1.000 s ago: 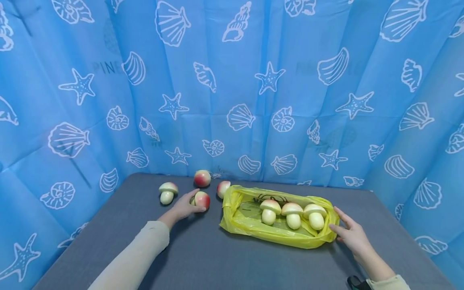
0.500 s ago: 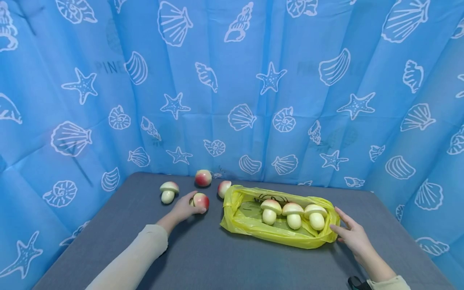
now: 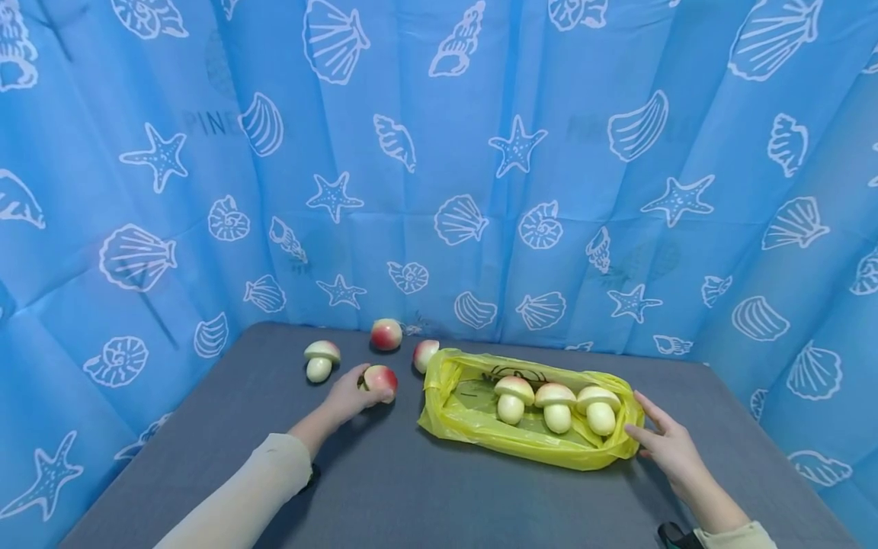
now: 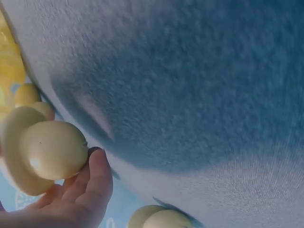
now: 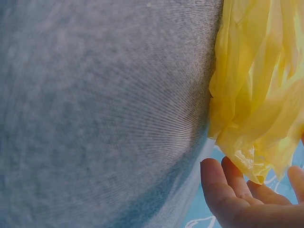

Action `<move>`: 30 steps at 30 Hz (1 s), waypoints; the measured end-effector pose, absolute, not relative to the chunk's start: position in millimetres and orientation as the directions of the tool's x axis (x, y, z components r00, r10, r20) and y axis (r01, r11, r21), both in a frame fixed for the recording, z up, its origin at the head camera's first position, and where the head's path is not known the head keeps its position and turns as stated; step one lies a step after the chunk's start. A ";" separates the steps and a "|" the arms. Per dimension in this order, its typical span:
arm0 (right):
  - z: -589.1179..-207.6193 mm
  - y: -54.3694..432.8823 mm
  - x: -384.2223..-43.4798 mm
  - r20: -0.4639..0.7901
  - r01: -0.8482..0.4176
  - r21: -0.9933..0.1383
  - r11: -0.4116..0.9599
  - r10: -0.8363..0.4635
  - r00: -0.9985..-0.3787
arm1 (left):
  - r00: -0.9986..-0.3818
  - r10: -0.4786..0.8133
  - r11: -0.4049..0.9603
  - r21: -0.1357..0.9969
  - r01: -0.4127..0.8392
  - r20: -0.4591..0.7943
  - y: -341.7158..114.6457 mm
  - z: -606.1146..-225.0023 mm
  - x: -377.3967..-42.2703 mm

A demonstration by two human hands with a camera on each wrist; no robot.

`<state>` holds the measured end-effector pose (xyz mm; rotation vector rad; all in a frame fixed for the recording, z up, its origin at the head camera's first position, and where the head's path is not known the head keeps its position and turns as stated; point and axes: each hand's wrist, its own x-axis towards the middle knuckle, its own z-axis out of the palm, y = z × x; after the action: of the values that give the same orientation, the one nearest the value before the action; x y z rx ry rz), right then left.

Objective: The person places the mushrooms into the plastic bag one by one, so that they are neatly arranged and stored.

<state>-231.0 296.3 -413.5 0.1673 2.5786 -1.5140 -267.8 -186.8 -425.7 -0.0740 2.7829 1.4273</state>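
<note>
My left hand (image 3: 347,396) grips a toy mushroom (image 3: 382,380) with a red and cream cap, just left of the bag. In the left wrist view the held mushroom's pale rounded stem (image 4: 57,149) faces the camera, fingers curled behind it. An open yellow plastic bag (image 3: 504,451) lies on its side, long and low, with three mushrooms (image 3: 557,415) in a row inside its right part. At its right end is my right hand (image 3: 672,450), fingers and thumb spread and loosely bent. Whether the right fingertips touch the plastic is hard to tell.
A loose mushroom (image 3: 320,361) lies left of my left hand. Another, cap outward (image 3: 386,335), sits near the back edge, and one (image 3: 425,355) is beside the bag's left end. The grey table (image 3: 411,503) ends at a blue shell-patterned curtain (image 3: 439,259).
My left hand shifts slightly toward me, and the mushroom in it turns a little. The head view tilts slightly. The right hand and the bag stay where they were.
</note>
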 end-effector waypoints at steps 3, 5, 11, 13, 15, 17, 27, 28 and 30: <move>-413.8 296.3 -231.5 -0.188 0.176 -0.857 0.484 0.024 -0.982 | -0.999 -0.038 0.568 0.822 -0.046 -0.030 -185.7 -425.4 -264.4; -413.8 296.3 -231.7 -0.191 0.178 -0.857 0.483 0.024 -0.981 | -0.999 -0.040 0.550 0.834 -0.044 -0.027 -184.7 -425.6 -262.4; -415.2 296.9 -231.7 -0.186 0.172 -0.856 0.488 0.020 -0.982 | -0.998 -0.052 0.507 0.861 -0.044 -0.020 -180.9 -423.5 -256.4; -415.7 297.3 -232.1 -0.187 0.173 -0.856 0.487 0.020 -0.982 | -0.998 -0.055 0.507 0.861 -0.047 -0.022 -180.0 -421.5 -255.2; -416.1 297.3 -232.5 -0.189 0.175 -0.856 0.487 0.022 -0.982 | -0.998 -0.058 0.505 0.862 -0.054 -0.028 -179.4 -419.8 -254.3; -416.0 297.2 -232.9 -0.191 0.177 -0.856 0.486 0.022 -0.981 | -0.998 -0.059 0.499 0.864 -0.061 -0.036 -178.6 -417.5 -252.8; -414.3 296.5 -234.3 -0.205 0.192 -0.856 0.481 0.025 -0.978 | -0.994 -0.044 0.409 0.906 -0.108 -0.099 -169.6 -409.9 -247.2; -414.2 296.6 -234.3 -0.205 0.192 -0.855 0.481 0.025 -0.978 | -0.994 -0.042 0.403 0.908 -0.111 -0.103 -168.4 -409.3 -247.2; -413.8 296.6 -234.4 -0.206 0.193 -0.855 0.482 0.026 -0.978 | -0.993 -0.043 0.389 0.913 -0.121 -0.113 -166.2 -408.6 -247.6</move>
<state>-234.4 296.6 -413.8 0.1908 2.5588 -1.5083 -247.6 -166.2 -408.6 -0.1512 2.5584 1.6917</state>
